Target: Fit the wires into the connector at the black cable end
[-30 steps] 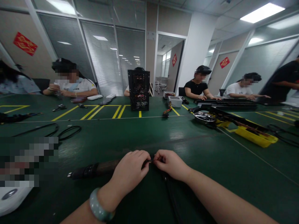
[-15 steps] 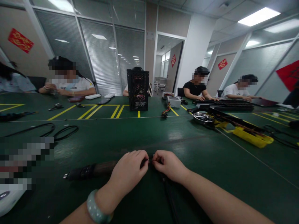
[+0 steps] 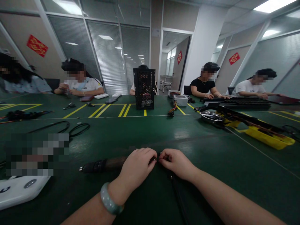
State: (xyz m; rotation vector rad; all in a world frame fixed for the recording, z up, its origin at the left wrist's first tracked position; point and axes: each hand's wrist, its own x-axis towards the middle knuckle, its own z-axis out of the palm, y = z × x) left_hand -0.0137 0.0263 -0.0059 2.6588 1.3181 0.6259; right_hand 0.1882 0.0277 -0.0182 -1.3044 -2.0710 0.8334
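Two hands are busy on a black cable on our side of the black mesh PC case. Our left hand and right hand pinch in close, fingertips almost meeting at a tiny metal end. A second black strand trails toward us. Nothing looks finished yet. Our fingers hide the join, so we can't tell exactly what's pinched or whether anything's connected.
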